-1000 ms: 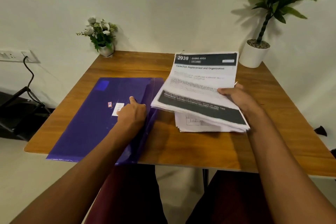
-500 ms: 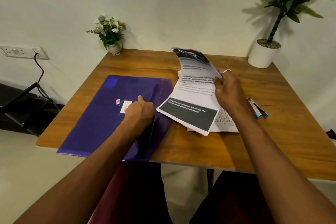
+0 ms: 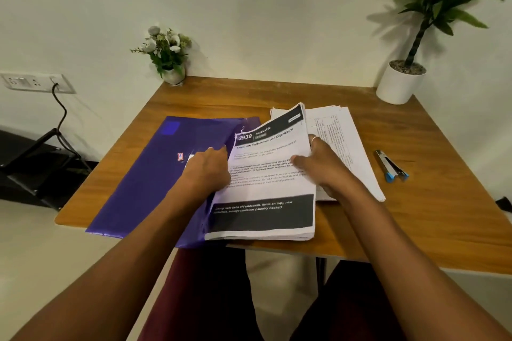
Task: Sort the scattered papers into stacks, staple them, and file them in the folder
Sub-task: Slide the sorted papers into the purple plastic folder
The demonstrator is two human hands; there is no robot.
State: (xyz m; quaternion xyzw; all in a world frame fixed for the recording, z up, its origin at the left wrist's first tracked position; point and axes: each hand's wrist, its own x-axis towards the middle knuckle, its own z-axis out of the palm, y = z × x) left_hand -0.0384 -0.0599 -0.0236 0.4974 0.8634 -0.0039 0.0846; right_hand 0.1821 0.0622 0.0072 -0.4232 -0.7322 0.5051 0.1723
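You're on the filing step. Your right hand pinches the paper stack, thumb on top, at the worktop's near edge, overlapping the purple folder. Your left hand curls its fingers at the folder's cover; whether they grip it is unclear. Next, lift that cover and slide the stack inside.
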